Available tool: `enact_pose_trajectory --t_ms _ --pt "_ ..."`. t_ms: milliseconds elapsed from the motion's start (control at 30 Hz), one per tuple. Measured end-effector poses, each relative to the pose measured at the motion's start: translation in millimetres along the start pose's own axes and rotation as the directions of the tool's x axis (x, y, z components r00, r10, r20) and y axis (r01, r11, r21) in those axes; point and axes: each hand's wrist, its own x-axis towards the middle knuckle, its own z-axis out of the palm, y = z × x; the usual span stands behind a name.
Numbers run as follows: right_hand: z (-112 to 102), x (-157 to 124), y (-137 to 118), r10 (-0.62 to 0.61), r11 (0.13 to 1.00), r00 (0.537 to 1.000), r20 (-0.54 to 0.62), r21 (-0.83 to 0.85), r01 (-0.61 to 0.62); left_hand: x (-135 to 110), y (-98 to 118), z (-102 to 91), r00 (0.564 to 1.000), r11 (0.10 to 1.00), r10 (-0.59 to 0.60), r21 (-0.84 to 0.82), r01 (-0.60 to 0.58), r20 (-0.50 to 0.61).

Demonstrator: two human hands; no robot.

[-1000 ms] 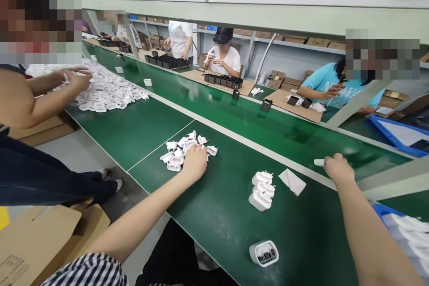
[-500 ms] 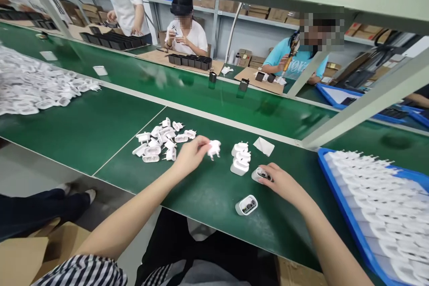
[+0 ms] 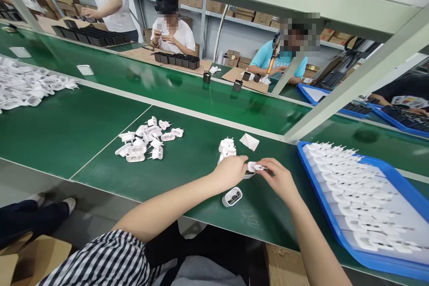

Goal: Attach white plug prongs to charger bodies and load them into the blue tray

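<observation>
My left hand (image 3: 230,172) is closed at the side of a white charger housing (image 3: 248,175), its fingers partly hidden. My right hand (image 3: 279,179) pinches a white plug cap (image 3: 256,166) by its pin end, just above that housing's open top. Nearer to me, another open housing (image 3: 232,197) lies on the green bench with dark parts inside. Behind my left hand stand a few capped chargers (image 3: 227,146), partly covered by it. A loose pile of white plug caps (image 3: 142,140) lies to the left.
On the right a blue tray (image 3: 303,156) holds rows of white plug pieces. A white flat piece (image 3: 250,141) lies behind my hands. A large white heap (image 3: 30,82) covers the far left. A slanted metal post (image 3: 331,94) rises at the right; co-workers sit across the bench.
My left hand has moved right with the plug cap to the housing by my right hand. The cap is now between my right fingers. The view has shifted to the right.
</observation>
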Motion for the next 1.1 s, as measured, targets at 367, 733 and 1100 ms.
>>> enact_pose_trajectory --t_ms 367,733,1100 --pt "11 6 12 0.046 0.996 0.975 0.219 0.068 -0.062 8 0 26.8 0.994 0.958 -0.075 0.281 0.051 0.076" --pt "3 21 2 0.078 0.994 0.926 0.368 0.039 -0.099 11 2 20.1 0.975 0.962 -0.123 0.264 0.072 0.183" --pt "-6 39 -1 0.097 0.994 0.826 0.555 -0.104 -0.047 43 15 9.1 0.885 0.945 -0.302 0.237 0.227 0.355"
